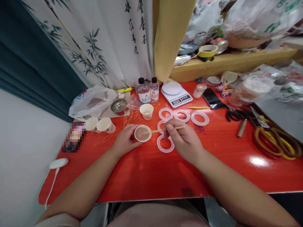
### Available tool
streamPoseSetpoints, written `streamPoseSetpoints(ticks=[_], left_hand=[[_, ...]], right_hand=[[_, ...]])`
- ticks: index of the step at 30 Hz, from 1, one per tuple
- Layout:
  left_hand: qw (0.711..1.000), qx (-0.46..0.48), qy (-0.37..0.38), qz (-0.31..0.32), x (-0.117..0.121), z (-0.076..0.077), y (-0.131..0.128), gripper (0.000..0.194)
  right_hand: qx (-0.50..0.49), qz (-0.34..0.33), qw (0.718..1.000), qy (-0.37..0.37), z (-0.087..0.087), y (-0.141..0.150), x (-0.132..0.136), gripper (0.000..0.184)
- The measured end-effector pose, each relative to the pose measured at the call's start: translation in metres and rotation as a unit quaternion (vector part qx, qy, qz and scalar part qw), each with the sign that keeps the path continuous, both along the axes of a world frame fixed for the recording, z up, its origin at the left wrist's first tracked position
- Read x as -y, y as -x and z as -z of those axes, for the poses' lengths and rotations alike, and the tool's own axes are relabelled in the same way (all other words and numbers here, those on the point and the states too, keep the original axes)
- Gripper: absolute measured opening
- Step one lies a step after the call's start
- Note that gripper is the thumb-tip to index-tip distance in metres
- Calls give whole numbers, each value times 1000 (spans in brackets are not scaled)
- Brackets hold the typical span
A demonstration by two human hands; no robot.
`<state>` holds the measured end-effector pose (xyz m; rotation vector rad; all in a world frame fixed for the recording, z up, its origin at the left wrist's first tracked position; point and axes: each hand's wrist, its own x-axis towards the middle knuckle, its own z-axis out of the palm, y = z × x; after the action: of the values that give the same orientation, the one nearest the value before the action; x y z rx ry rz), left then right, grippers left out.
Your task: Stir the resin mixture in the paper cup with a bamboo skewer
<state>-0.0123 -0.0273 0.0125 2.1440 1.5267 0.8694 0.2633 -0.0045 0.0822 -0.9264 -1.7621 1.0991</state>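
My left hand (126, 141) is wrapped round a paper cup (142, 140) that holds a pinkish-brown liquid. Between the thumb and fingers of my right hand (181, 138) is a thin wooden stick (156, 130), its far end dipped in the liquid. Under and beside my right hand lie several clear pink ring molds (200, 118) on the red table. Just behind the held cup stands another paper cup (146, 112). Two bottles with black caps, one marked A (144, 96) and one marked B (154, 92), stand farther back.
A white kitchen scale (176, 96) sits at the back, with a yellow tool (198, 107) and a phone (213, 98) to its right. Scissors (274, 138) lie at the right. Paper cups (105, 125), a metal bowl (119, 106) and a plastic bag (91, 102) are at the left.
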Motion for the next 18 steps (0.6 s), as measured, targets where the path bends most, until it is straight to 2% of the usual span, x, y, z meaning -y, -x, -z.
streamPoseSetpoints(ticks=[18], left_hand=[[1000, -6, -7, -8, 0, -7, -5, 48]], right_hand=[[5, -10, 1000, -25, 0, 0, 2, 40]])
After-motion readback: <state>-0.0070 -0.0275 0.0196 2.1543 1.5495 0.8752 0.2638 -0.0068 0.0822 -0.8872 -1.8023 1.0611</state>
